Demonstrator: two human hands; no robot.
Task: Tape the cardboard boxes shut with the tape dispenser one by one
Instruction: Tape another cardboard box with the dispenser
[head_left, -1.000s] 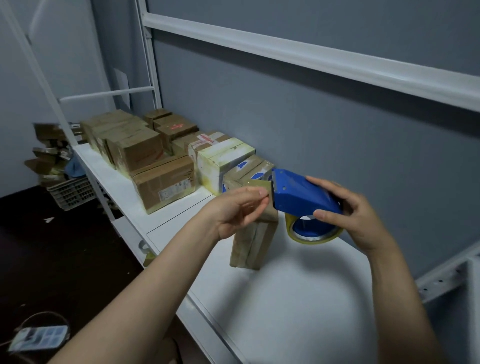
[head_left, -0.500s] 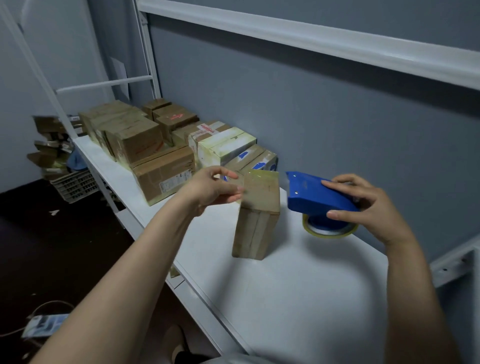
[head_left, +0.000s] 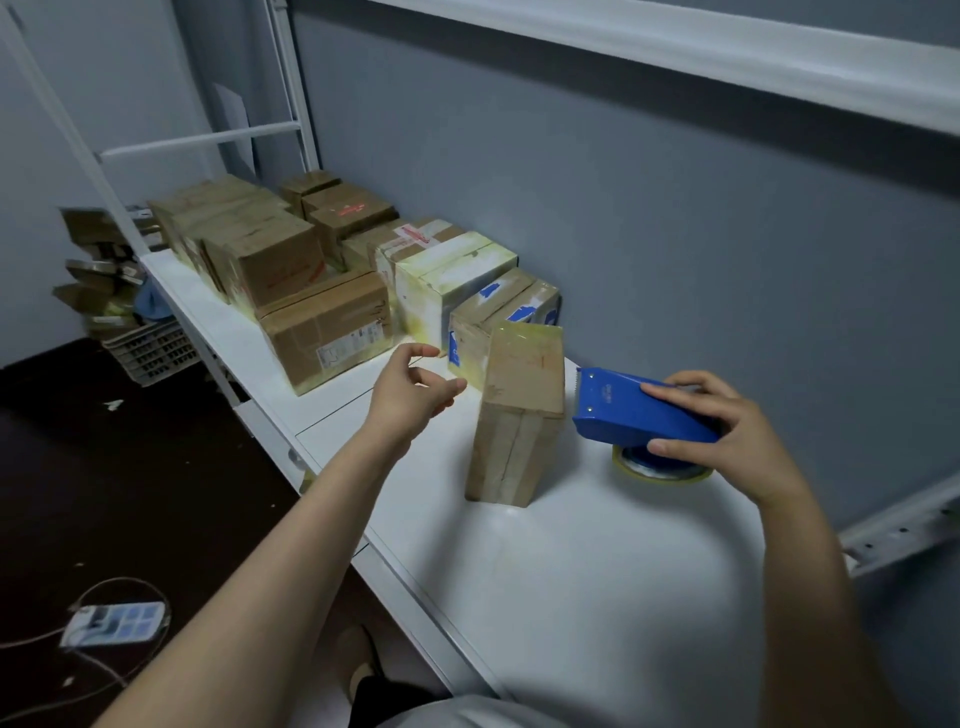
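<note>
Small cardboard box (head_left: 519, 415) right in front of me, standing on end near the middle of the white surface (head_left: 597, 571). There's a glossy strip across its top face, and a seam of tape runs down the front. I'd call this one sealed, or very nearly.

Tape dispenser (head_left: 618, 410) just beside it on the right, toothed edge pointing at the box but not touching it. My right hand (head_left: 727, 436) is wrapped over the blue body, thumb underneath, with the roll (head_left: 660, 470) low against the surface.

My left hand (head_left: 410, 395) hovers on the other side of the box, close but not in contact. Its fingers (head_left: 449, 387) are loosely curled and hold nothing.

What's left? The row of boxes (head_left: 327, 332) lines the back of the surface against the grey wall (head_left: 675, 234). The nearest box (head_left: 498, 312), with its blue patches, shines with tape. Farther along, I can't tell which are sealed and which wait their turn, so I judge the job partway through.

Looking outward, a white rail (head_left: 675, 47) runs overhead and a white upright (head_left: 296, 104) stands at the far end. The floor below is dark (head_left: 156, 493), with a power strip (head_left: 111, 623) on its cable, a plastic crate (head_left: 150, 353) and a heap of cardboard scraps (head_left: 93, 291) beyond the surface's end.
</note>
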